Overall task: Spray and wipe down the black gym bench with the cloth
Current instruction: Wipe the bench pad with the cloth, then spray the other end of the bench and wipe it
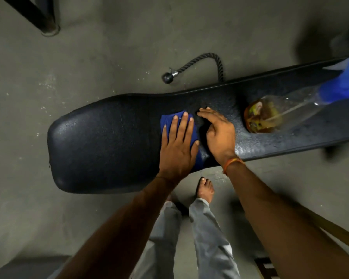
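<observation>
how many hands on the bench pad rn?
2. The left hand lies flat on the blue cloth mid-bench. The right hand rests on the bench pad just beside it, left of the spray bottle. No others visible.

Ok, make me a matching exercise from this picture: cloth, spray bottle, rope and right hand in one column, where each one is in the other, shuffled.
1 cloth
2 spray bottle
3 rope
4 right hand

A on the floor beyond the bench
B on the bench, right of both hands
C flat under the left hand
D resting on bare bench beside the cloth

Pairs: 1-C, 2-B, 3-A, 4-D
</observation>
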